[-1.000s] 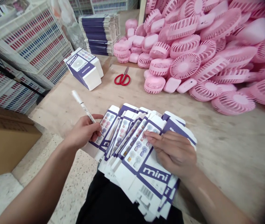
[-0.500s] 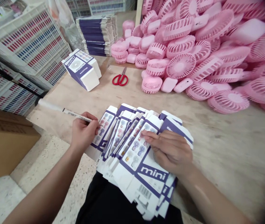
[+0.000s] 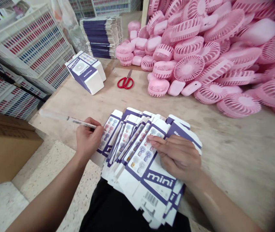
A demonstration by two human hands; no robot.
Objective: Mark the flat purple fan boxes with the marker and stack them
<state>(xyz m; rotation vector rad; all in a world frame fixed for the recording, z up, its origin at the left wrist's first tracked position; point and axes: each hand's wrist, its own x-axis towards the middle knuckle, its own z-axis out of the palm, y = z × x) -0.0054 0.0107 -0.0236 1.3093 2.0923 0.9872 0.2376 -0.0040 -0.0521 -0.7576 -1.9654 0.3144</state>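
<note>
My left hand (image 3: pixel 89 137) is closed round a slim white pen (image 3: pixel 80 122), its tip at the printed face of the leftmost flattened carton (image 3: pixel 110 124). That carton is part of a fanned pile of flat white-and-purple cartons, printed with small coloured fans, overhanging the table edge above my lap. My right hand (image 3: pixel 179 156) lies over the right side of the pile, fingers curled together and fingertips on the top carton (image 3: pixel 139 154) marked "mini". Its palm side and part of the thumb are hidden.
Red-handled scissors (image 3: pixel 125 82) lie beyond the pile. A folded-up carton (image 3: pixel 86 72) stands left of them, with stacked flat cartons (image 3: pixel 101 37) behind. Pink handheld fans (image 3: pixel 188 67) heap up at the right. White crates (image 3: pixel 31 42) and a brown box (image 3: pixel 6 145) flank the left side.
My left hand has shifted very slightly right, and the pen's barrel sits a little differently in it. The right hand and the carton pile look unchanged; the whole view moved slightly.
</note>
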